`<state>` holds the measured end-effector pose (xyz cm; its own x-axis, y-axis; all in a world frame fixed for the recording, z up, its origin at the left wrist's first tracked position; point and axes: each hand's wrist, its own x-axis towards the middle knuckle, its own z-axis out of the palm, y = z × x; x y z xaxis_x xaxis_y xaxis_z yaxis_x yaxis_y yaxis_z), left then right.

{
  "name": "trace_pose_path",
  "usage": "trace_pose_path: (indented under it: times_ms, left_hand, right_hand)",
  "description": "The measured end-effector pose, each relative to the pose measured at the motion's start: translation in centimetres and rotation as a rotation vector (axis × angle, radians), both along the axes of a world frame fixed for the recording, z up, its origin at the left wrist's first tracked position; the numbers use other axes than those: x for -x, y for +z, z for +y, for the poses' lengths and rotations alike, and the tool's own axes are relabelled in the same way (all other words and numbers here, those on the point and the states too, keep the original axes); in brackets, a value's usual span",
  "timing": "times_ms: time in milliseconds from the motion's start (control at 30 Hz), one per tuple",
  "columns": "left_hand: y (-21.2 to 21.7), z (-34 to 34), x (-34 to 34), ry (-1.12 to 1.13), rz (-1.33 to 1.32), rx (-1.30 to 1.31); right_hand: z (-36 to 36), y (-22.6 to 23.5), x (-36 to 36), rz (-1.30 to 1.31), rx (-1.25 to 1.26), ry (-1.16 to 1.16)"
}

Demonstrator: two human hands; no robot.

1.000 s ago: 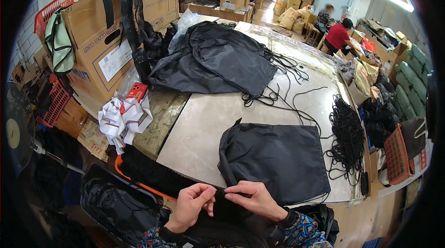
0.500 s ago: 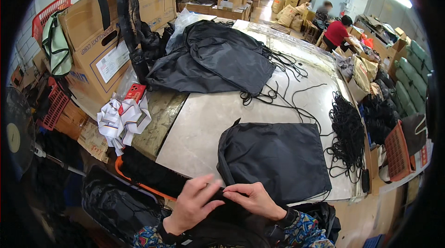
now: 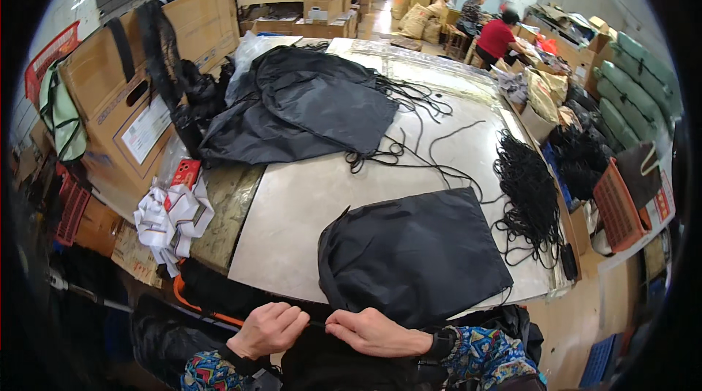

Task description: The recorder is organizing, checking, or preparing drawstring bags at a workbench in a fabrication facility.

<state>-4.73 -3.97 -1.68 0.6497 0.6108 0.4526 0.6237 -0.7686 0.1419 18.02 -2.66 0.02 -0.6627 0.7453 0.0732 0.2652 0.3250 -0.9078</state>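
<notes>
Both my hands are low in the view, just in front of the table edge. My left hand (image 3: pixel 269 329) is closed in a fist. Beside it, my right hand (image 3: pixel 376 332) is closed in a pinch, thumb against the fingers. A short stretch of thin black cord (image 3: pixel 316 324) runs between them, hard to see against the dark cloth below. Just beyond my right hand a black drawstring bag (image 3: pixel 417 256) lies flat on the table. Farther back is a heap of black bags (image 3: pixel 322 99) with loose cords trailing from it.
A tangled bundle of black cords (image 3: pixel 530 197) lies along the right side of the pale tabletop (image 3: pixel 270 223). At the left stand a large cardboard box (image 3: pixel 110 128), white ribbon (image 3: pixel 172 219) and an orange-rimmed bin (image 3: pixel 183 292). A person in red (image 3: pixel 497 40) sits at the far right.
My left hand has gone from loose, moving fingers to a closed fist, slightly lower and to the left. The right hand stays pinched. The whole view has shifted, moving the scene leftward.
</notes>
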Motion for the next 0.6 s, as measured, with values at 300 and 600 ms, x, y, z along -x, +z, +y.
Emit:
trace_pose_path:
  times_ms: [300, 600]
  left_hand:
    - [-1.1, 1.4, 2.9, 0.279, -0.077, 0.052]
    - [1.6, 8.9, -9.5, -0.016, 0.099, 0.039]
  right_hand:
    - [2.4, -0.4, -1.8, 0.209, -0.232, 0.021]
    - [7.2, -6.5, -9.9, -0.295, -0.514, -0.256]
